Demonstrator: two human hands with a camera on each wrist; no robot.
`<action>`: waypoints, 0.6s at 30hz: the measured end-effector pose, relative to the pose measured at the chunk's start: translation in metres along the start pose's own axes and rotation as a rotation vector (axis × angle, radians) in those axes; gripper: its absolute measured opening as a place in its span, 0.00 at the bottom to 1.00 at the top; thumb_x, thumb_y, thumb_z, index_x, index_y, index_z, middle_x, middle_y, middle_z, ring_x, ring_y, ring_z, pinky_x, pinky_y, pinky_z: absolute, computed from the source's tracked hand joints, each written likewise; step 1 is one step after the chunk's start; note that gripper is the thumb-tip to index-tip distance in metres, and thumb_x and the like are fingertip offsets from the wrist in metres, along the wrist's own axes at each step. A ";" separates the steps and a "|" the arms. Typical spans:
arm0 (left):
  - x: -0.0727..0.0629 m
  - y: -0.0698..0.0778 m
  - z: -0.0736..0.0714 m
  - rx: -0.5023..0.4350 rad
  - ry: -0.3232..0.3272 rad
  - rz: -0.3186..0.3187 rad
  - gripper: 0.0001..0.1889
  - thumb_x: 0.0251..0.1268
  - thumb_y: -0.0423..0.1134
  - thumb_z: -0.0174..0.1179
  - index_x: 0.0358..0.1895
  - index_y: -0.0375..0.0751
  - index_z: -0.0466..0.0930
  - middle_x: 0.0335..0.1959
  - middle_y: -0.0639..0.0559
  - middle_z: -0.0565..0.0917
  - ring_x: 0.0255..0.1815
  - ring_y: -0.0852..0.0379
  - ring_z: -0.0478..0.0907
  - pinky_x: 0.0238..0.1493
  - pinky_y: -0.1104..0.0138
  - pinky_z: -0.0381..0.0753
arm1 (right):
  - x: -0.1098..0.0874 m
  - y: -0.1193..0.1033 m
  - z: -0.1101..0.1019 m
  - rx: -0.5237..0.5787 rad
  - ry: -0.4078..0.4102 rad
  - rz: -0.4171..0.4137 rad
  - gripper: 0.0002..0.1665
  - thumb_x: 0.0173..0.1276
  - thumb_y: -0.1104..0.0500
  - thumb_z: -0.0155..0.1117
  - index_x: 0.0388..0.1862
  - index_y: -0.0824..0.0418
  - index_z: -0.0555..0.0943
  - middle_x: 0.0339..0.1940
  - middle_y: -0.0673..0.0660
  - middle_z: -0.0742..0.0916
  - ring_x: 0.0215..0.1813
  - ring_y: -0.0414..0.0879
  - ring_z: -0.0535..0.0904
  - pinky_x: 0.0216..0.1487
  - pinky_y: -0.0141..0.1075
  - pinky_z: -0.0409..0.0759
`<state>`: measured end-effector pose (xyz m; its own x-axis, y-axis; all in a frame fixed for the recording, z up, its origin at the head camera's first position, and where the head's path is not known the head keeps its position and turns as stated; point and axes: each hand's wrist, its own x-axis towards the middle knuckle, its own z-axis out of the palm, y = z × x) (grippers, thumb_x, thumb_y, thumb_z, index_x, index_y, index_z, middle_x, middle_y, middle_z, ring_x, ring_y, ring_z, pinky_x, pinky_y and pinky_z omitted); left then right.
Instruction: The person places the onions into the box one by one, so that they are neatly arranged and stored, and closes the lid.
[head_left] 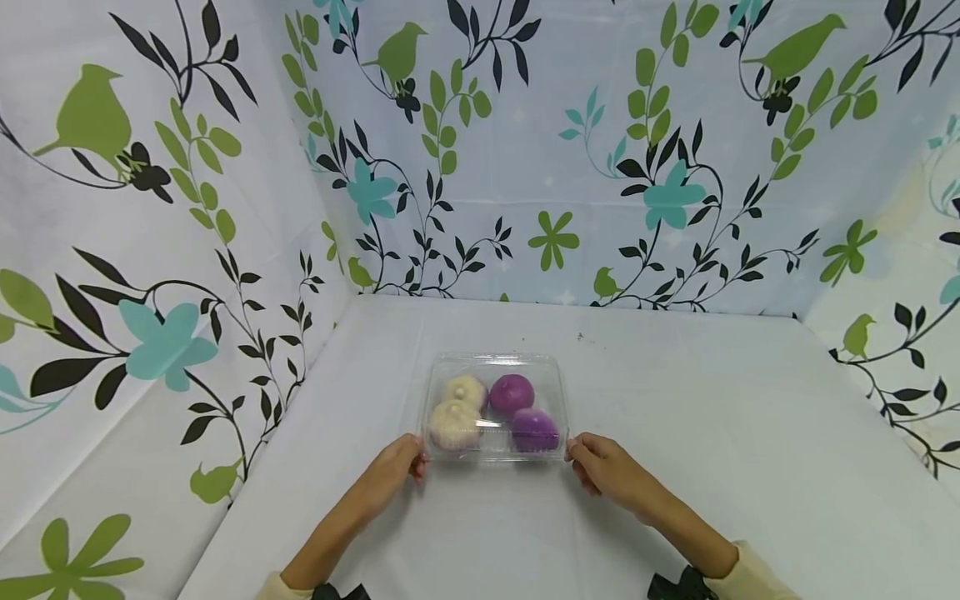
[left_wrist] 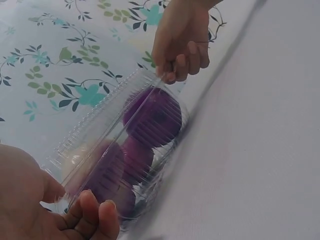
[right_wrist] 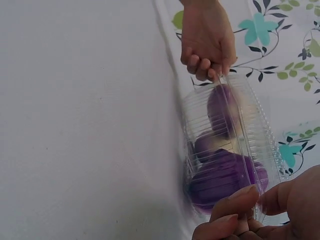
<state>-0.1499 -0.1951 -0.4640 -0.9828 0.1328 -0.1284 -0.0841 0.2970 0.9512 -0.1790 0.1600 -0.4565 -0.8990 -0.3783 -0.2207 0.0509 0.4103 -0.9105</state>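
Note:
A clear plastic clamshell container (head_left: 491, 360) sits on the white table, its lid down over several round vegetables. On its left side lie two cream-topped ones (head_left: 455, 425), which show purple lower down in the left wrist view. Two purple ones (head_left: 512, 393) lie on the right side. My left hand (head_left: 396, 463) pinches the container's near left corner at the rim. At the near right corner, my right hand (head_left: 606, 468) pinches the rim between thumb and fingers. Both wrist views show the rim seam (right_wrist: 240, 130) running between the two hands.
The white tabletop (head_left: 712, 400) extends around the container. Patterned cloth (head_left: 555, 167) with birds, leaves and flowers hangs behind the table and on both sides. Dark straps (head_left: 682, 583) are on the wrists near the bottom edge.

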 end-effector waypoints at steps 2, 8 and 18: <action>0.000 0.000 0.001 -0.013 0.007 -0.004 0.16 0.88 0.39 0.39 0.43 0.32 0.73 0.33 0.49 0.74 0.36 0.56 0.75 0.42 0.67 0.79 | 0.000 0.000 0.001 0.017 -0.008 -0.001 0.23 0.88 0.48 0.47 0.49 0.67 0.78 0.27 0.52 0.77 0.29 0.44 0.70 0.32 0.35 0.72; -0.002 0.000 0.002 -0.015 0.010 -0.022 0.16 0.90 0.41 0.39 0.43 0.34 0.72 0.31 0.51 0.72 0.35 0.55 0.74 0.42 0.67 0.76 | -0.002 0.000 0.002 0.067 -0.045 -0.003 0.21 0.89 0.49 0.47 0.46 0.67 0.74 0.31 0.52 0.76 0.31 0.43 0.69 0.32 0.33 0.70; -0.004 0.000 0.002 -0.053 -0.037 -0.041 0.15 0.90 0.42 0.40 0.46 0.33 0.69 0.32 0.52 0.68 0.35 0.56 0.71 0.39 0.68 0.73 | -0.005 -0.001 0.002 0.128 -0.074 -0.003 0.18 0.89 0.52 0.46 0.45 0.66 0.72 0.32 0.53 0.76 0.33 0.43 0.68 0.34 0.33 0.70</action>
<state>-0.1456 -0.1939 -0.4637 -0.9716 0.1569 -0.1773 -0.1340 0.2528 0.9582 -0.1733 0.1595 -0.4551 -0.8648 -0.4418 -0.2386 0.1072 0.3019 -0.9473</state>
